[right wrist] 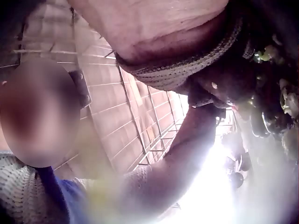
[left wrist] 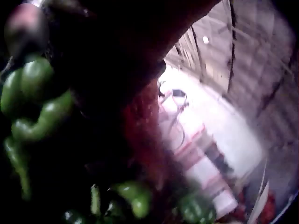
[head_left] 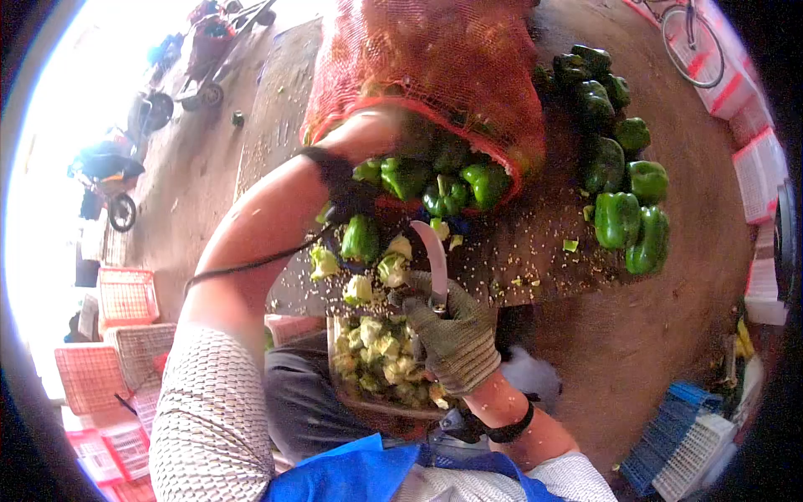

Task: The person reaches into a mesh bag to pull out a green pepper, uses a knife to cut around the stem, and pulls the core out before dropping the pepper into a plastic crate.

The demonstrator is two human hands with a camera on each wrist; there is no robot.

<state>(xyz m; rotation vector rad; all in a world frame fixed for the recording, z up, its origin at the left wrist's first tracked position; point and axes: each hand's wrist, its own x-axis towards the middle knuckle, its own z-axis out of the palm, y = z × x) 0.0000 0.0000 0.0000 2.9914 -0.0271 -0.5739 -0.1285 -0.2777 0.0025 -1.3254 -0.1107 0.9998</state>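
In the head view the left forearm (head_left: 251, 222) reaches into the mouth of a red mesh bag (head_left: 427, 67); the left hand is hidden inside. Green peppers (head_left: 445, 196) lie in the bag's opening, and others (left wrist: 37, 79) show in the dark left wrist view. A gloved right hand (head_left: 456, 339) grips a knife whose curved blade (head_left: 432, 255) points up, at the table's near edge. Left of the blade are a green pepper (head_left: 360, 239) and pale cut pieces (head_left: 358, 289). The right wrist view shows part of the glove (right wrist: 173, 74); the knife cannot be made out there.
Seeds and scraps dot the wooden table (head_left: 544, 251). Whole peppers (head_left: 617, 220) stand in rows at its right side. Below the near edge, a container (head_left: 381, 406) holds cut pieces. Plastic crates (head_left: 127, 295) are at left, with a blue crate (head_left: 667, 435) at lower right.
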